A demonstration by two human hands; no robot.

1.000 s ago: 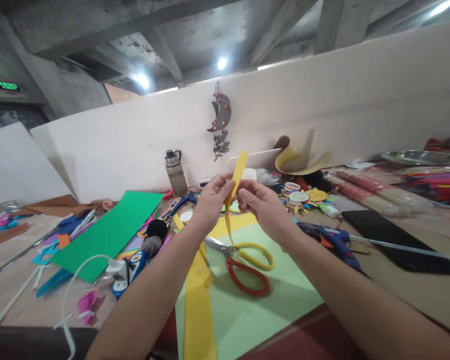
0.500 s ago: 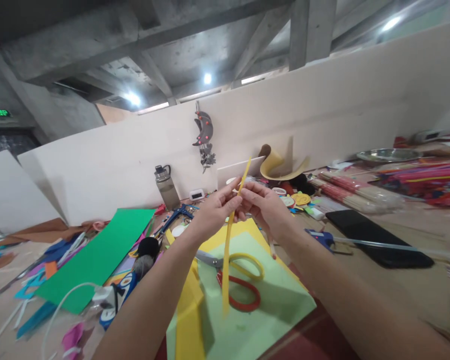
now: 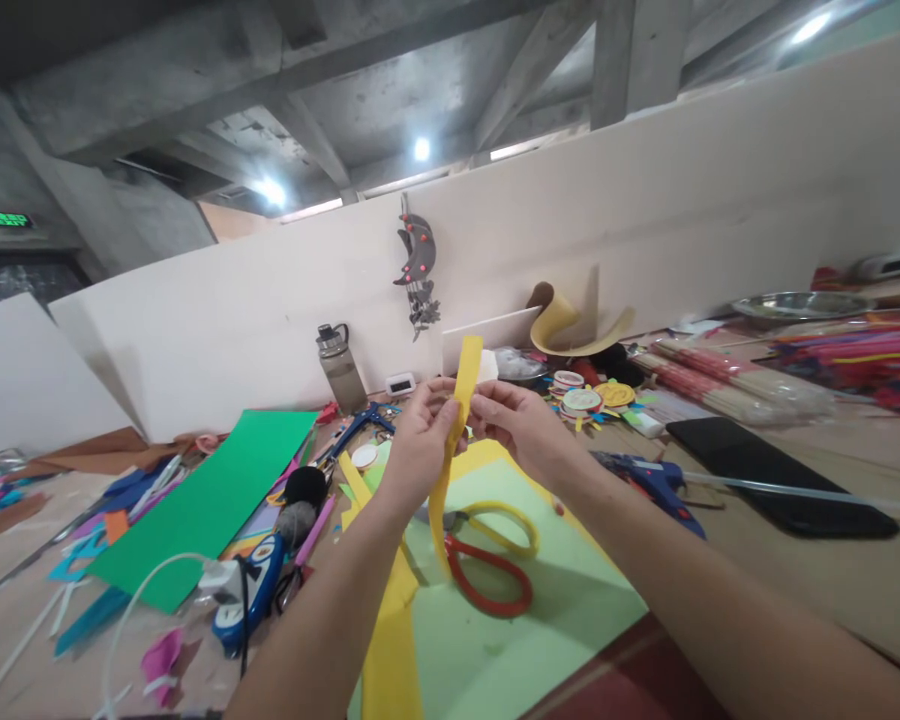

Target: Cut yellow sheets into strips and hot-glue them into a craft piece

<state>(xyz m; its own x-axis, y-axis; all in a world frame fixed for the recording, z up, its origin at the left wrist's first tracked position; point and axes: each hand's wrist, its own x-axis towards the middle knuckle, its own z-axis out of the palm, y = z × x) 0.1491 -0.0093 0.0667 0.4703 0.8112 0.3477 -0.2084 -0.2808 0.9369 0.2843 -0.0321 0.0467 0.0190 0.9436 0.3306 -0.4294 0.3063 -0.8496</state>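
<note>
A yellow strip (image 3: pixel 467 375), apparently paper or thin felt, is held upright in front of me, its lower end hanging toward the table. My left hand (image 3: pixel 424 435) pinches it between thumb and fingers about halfway up. On its right edge, the thumb and fingertips of my right hand (image 3: pixel 514 420) are closed at the same height. Beneath the hands lie scissors with one yellow and one red handle (image 3: pixel 491 590), their blades partly hidden by my left arm and the strip. They rest on a light green sheet (image 3: pixel 540 640), with more yellow material (image 3: pixel 394 645) to its left.
A green sheet (image 3: pixel 202 500) and a blue power strip (image 3: pixel 251 600) lie left. A bottle (image 3: pixel 341 370) stands at the back near a hanging moon ornament (image 3: pixel 418 250). To the right are a glue gun (image 3: pixel 656 480), a black phone (image 3: pixel 772 475) and wrapped sticks (image 3: pixel 720 380).
The yellow strip has turned from nearly edge-on to showing its broad face, and its top has shifted left. Both hands stay on it. The whole view has shifted slightly.
</note>
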